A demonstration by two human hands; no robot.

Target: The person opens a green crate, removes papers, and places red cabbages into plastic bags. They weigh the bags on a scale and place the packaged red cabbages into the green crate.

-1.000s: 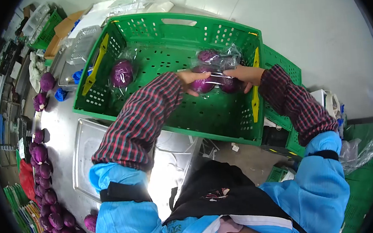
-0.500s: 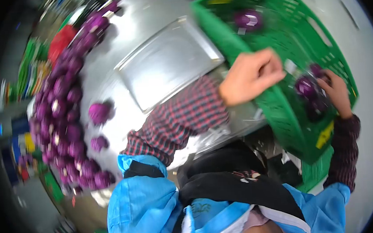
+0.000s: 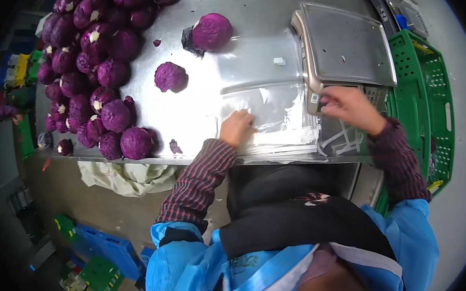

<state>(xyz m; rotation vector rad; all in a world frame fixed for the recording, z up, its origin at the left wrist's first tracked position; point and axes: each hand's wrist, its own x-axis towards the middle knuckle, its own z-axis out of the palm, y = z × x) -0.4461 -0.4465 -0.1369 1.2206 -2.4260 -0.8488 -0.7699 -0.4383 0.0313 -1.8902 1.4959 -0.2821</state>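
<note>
Turning away from green crate (image 3: pixel 431 91); both hands back at steel table (image 3: pixel 247 51); left hand (image 3: pixel 237 127) lies loose on clear bags (image 3: pixel 279 111), gripping nothing; right hand (image 3: pixel 350 109) at scale (image 3: pixel 345 43) front, fingers bent, grip hard to tell; packed bag gone from hands; purple cabbages (image 3: pixel 96 74) piled far left.

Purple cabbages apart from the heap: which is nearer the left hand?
The smaller round purple cabbage, nearer the left hand; the other cabbage lies by the steel scale.
</note>
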